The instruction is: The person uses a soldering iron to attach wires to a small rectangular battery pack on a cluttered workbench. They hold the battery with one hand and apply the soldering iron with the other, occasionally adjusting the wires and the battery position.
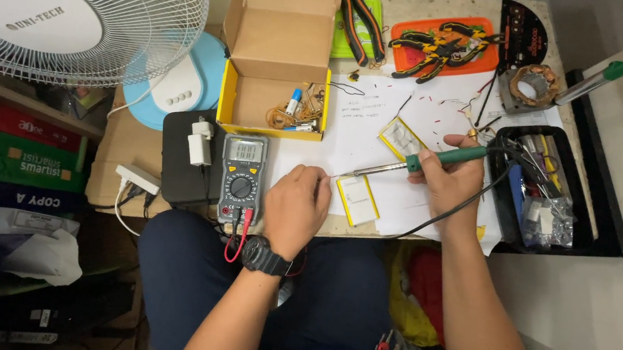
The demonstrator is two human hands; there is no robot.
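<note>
My right hand [448,181] grips a green-handled soldering iron [418,162], its metal tip pointing left toward my left hand. My left hand [295,207], with a black watch on the wrist, is closed and pinches a thin wire just short of the iron's tip. Below the tip lies a flat silver battery pouch with yellow edging [357,199] on white paper [361,127]. A second such pouch [400,138] lies farther back on the paper. The iron's black cord runs down past my right wrist.
A multimeter [242,179] with red and black leads sits left of my left hand. Behind it stands an open cardboard box [277,59] with small parts. Pliers rest on an orange tray [443,45]. A black tray [543,188] holds tools at right. A fan [78,12] stands at left.
</note>
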